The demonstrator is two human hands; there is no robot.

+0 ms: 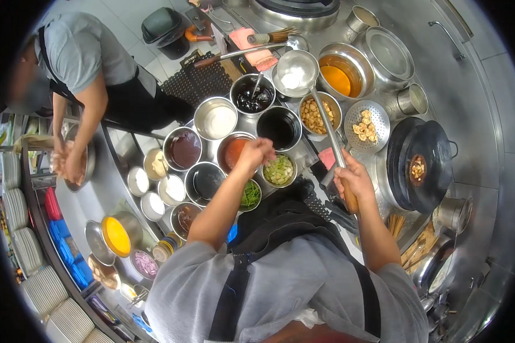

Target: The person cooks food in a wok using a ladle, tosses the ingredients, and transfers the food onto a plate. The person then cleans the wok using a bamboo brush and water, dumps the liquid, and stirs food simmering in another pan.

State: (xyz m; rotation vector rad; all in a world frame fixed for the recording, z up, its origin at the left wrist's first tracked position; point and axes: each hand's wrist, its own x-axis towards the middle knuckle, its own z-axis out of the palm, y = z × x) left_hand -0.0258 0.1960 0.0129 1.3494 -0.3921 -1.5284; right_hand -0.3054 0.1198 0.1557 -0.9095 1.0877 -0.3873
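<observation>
My right hand [352, 178] is closed around the wooden-ended handle of a long metal ladle [325, 117]. The ladle's bowl is over the far containers, with a white patch showing in it. My left hand [257, 153] hovers between a pot of orange-red sauce [233, 150] and a tub of chopped pale-green vegetable [280, 171]. Its fingers are bent together, and whatever they may hold is hidden. Right of the ladle, a perforated skimmer [367, 127] carries fried golden pieces. Browned cubes [320, 115] fill a pot just left of it. A dark wok [422, 166] holds a little food in sauce.
Several pots of sauces and powders [216, 118] crowd the left side. A pot of orange oil [339, 80] stands at the back near a lidded pot [389, 57]. A co-worker [97, 74] bends over a bowl at the far left. Stacked plates [26, 251] fill a shelf.
</observation>
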